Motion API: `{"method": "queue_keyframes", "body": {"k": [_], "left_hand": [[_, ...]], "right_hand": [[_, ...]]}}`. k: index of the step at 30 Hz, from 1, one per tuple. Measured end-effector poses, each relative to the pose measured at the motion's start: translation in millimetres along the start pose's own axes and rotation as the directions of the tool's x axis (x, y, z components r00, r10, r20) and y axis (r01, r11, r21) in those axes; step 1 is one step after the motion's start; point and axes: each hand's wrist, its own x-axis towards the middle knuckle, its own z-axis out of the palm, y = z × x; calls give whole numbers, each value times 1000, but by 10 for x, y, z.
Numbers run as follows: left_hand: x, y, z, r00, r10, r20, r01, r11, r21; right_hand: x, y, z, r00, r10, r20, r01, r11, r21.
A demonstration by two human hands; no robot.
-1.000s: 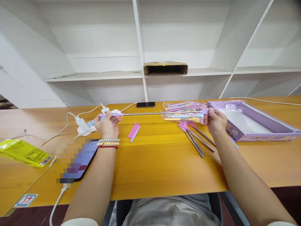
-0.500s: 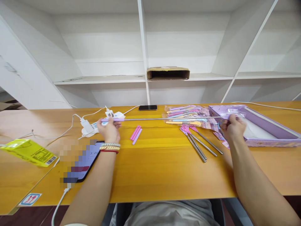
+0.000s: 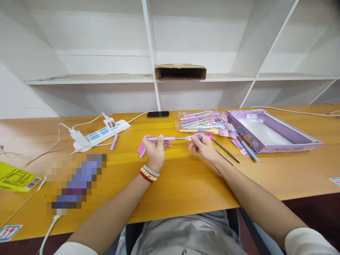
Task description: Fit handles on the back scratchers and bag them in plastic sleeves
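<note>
Between my hands a purple back scratcher point(image 3: 178, 138) lies level above the table, its metal rod mostly pushed in. My left hand point(image 3: 156, 150) is closed round its purple handle. The fingers of my right hand point(image 3: 202, 145) pinch its claw-shaped head, which they partly cover. Pink and purple tubes point(image 3: 140, 148) lie just left of my left hand. Metal rods point(image 3: 227, 150) with pink claw heads lie beside my right hand. Behind them are back scratchers in clear plastic bags point(image 3: 203, 122).
An open purple box point(image 3: 265, 136) stands at the right, with a blue tube point(image 3: 249, 150) beside it. At the left are a white power strip point(image 3: 102, 134), a purple tube point(image 3: 114, 141), a blurred phone point(image 3: 83, 180) and a yellow packet point(image 3: 18, 177). A black phone point(image 3: 158, 114) lies behind.
My hands have come close together, and the long extended rod between them is now short. The view has shifted to the right. A purple tube by the power strip and the blue tube now show.
</note>
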Motion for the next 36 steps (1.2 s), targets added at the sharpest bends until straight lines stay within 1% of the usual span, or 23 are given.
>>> {"method": "queue_keyframes", "body": {"k": [3, 6, 8, 10, 12, 15, 17, 18, 20, 21, 22, 24, 27, 28, 29, 31, 32, 34, 36], "left_hand": [[39, 45, 6, 997, -67, 43, 69, 996, -50], [64, 98, 5, 986, -142, 89, 152, 980, -126], [27, 110, 21, 963, -218, 157, 239, 962, -132], [-40, 102, 48, 930, -296, 219, 321, 943, -90], [-100, 92, 77, 914, -330, 237, 350, 936, -45], [-90, 120, 90, 926, -314, 208, 326, 945, -27], [14, 187, 51, 948, -279, 153, 289, 957, -41], [92, 234, 14, 960, -256, 114, 263, 963, -56], [274, 340, -90, 983, -183, 3, 182, 976, -123], [368, 393, -151, 986, -164, -26, 158, 977, -144], [457, 441, -214, 990, -130, -61, 119, 981, -156], [611, 517, -338, 989, -60, -133, 38, 986, -162], [788, 601, -526, 970, -14, -244, -25, 987, -158], [838, 630, -594, 959, -11, -282, -36, 987, -159], [884, 662, -665, 946, -9, -323, -46, 986, -161], [960, 729, -804, 910, -10, -415, -69, 982, -175], [986, 760, -863, 900, -12, -436, -74, 981, -180], [1009, 804, -943, 905, -14, -424, -68, 981, -180], [1000, 821, -968, 934, 2, -356, -63, 985, -160]], "right_hand": [[-8, -26, 56, 1000, 20, 4, -20, 998, 53], [-6, -34, 100, 998, 64, 23, -67, 988, 137], [-12, -18, 142, 995, 94, 39, -99, 979, 180], [-23, 8, 189, 992, 114, 58, -124, 971, 203], [-34, 33, 228, 991, 119, 63, -130, 970, 206], [-23, 46, 230, 990, 118, 71, -130, 971, 201], [13, 31, 166, 993, 116, 32, -120, 964, 235], [39, 16, 109, 993, 114, -20, -104, 958, 268], [100, -22, -48, 982, 101, -162, -42, 941, 335], [131, -42, -140, 969, 91, -229, -2, 933, 360], [159, -59, -235, 959, 74, -272, 33, 928, 371], [204, -84, -418, 930, 34, -366, 111, 924, 366], [233, -105, -674, 865, -8, -501, 196, 926, 324], [233, -112, -764, 834, -7, -552, 217, 924, 315], [230, -119, -859, 792, 2, -610, 237, 921, 311], [212, -131, -1060, 685, 32, -728, 280, 911, 304], [200, -134, -1159, 635, 40, -772, 296, 910, 291], [175, -128, -1328, 586, 19, -810, 319, 914, 252], [156, -106, -1440, 553, -2, -833, 344, 911, 226]]}}
